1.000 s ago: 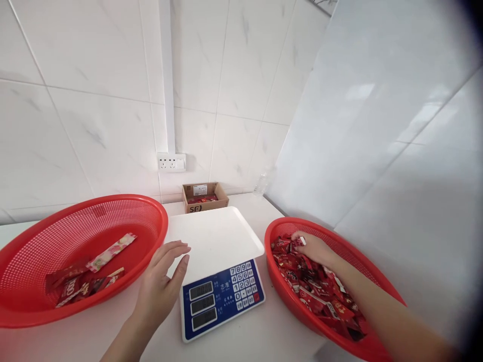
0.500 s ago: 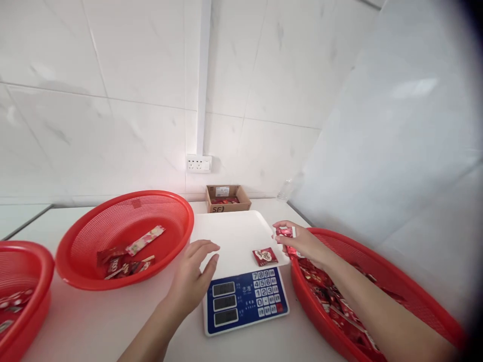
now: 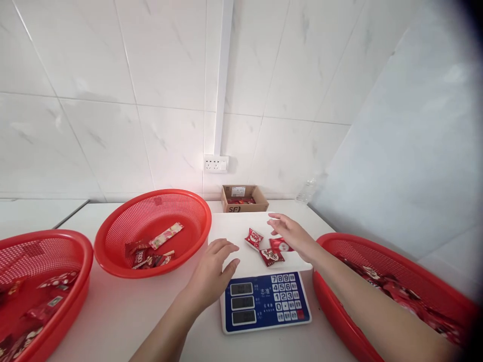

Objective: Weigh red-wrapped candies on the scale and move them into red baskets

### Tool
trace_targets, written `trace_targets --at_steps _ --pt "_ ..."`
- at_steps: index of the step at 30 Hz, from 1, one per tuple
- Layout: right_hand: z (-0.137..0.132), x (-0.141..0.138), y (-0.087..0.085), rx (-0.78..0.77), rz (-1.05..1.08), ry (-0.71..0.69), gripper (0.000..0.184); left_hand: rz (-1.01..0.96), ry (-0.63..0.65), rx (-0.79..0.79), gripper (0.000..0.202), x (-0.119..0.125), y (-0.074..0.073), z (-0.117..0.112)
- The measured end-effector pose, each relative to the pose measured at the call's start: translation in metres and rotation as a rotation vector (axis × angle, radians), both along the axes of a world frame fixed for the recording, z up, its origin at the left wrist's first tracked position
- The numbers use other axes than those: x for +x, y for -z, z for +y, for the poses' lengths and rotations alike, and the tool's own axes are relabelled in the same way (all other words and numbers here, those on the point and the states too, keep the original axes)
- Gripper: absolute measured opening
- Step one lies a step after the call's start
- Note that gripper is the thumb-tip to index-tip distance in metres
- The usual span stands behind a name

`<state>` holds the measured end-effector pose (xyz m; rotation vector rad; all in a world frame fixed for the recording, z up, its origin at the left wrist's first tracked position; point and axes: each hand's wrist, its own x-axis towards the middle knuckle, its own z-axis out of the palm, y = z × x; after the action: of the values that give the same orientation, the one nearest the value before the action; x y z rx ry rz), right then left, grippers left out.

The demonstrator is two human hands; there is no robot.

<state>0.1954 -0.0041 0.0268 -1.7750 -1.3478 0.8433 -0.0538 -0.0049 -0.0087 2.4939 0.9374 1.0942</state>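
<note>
A digital scale with a white platform (image 3: 236, 221) and a blue keypad panel (image 3: 266, 306) stands in front of me. Three small red wrapped snack packets lie together on the platform: a left packet (image 3: 254, 239), a front packet (image 3: 271, 257) and a packet (image 3: 278, 245) partly under my right hand. My right hand (image 3: 290, 232) is over the platform's right side, fingers apart and gripping nothing. By the platform's left front corner hovers my left hand (image 3: 214, 269), its fingers loosely curved, thumb apart, holding nothing.
Red plastic baskets with wrapped snacks flank the scale: a middle basket (image 3: 113, 236) and a far-left basket (image 3: 87, 251) on one side, a right basket (image 3: 328, 296) under my right forearm. Behind stands a cardboard box (image 3: 249, 207), near a wall socket (image 3: 216, 164).
My right hand has let go of the red packets it held, and two more now lie on the scale beside the first. The view has swung slightly right.
</note>
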Motion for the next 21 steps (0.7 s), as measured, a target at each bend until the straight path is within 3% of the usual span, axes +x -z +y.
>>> trace_targets --at_steps 4,8,10,14,19,21 --pt "-0.006 0.01 -0.003 0.065 0.126 0.075 0.051 0.028 0.008 0.003 0.021 -0.001 0.004 0.002" --pt "-0.028 0.049 -0.005 0.119 -0.241 0.107 0.045 0.03 -0.004 -0.007 0.021 -0.003 0.007 0.006" --pt "-0.046 0.077 0.0 0.048 -0.466 0.127 0.032 0.039 -0.024 -0.03 0.023 -0.004 0.006 0.008" --pt "-0.089 0.124 0.024 -0.247 -0.62 0.089 0.018 0.073 -0.049 -0.085 0.027 -0.002 0.005 0.009" --pt "-0.114 0.13 0.067 -0.367 -0.529 -0.05 0.053 0.113 -0.018 -0.101 0.028 0.003 0.009 0.006" --pt "-0.113 0.128 0.076 -0.357 -0.526 -0.045 0.053 0.132 -0.017 -0.099 0.028 0.005 0.011 0.005"
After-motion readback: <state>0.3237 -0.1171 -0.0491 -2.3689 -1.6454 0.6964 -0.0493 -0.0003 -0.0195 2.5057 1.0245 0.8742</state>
